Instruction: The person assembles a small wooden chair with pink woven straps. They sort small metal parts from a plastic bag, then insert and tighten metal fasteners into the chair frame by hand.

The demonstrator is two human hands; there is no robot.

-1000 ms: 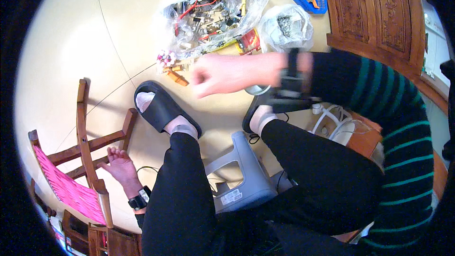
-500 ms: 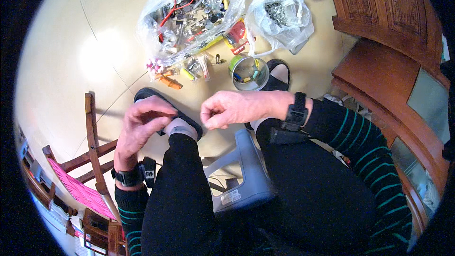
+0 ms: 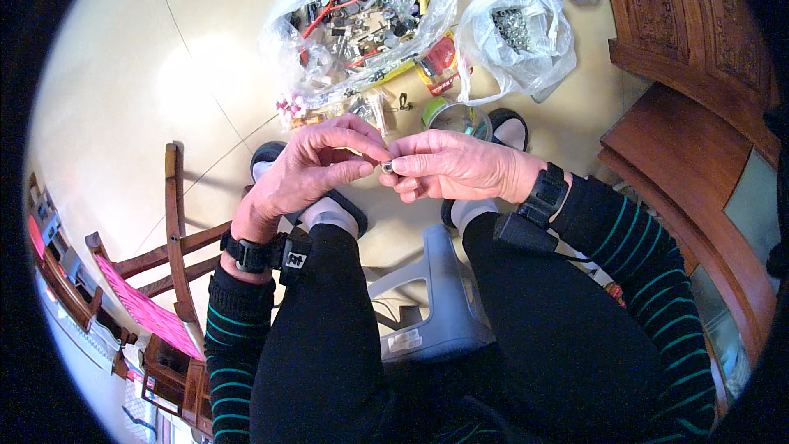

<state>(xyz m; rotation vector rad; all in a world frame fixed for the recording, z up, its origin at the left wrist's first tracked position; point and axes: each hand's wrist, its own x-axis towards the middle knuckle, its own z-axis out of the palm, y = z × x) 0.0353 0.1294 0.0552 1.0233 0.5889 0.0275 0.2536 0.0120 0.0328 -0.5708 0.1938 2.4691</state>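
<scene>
Left hand (image 3: 308,168) and right hand (image 3: 448,166) jointly pinched a small metal part (image 3: 386,167) above a grey stool (image 3: 436,304); a clear bag (image 3: 362,12) held mixed hardware.

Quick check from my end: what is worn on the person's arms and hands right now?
Both hands are bare, without gloves. The left hand and right hand come out of dark sleeves with thin teal stripes. Each wrist carries a black strap with a small black box: the left wrist band and the right wrist band.
</scene>
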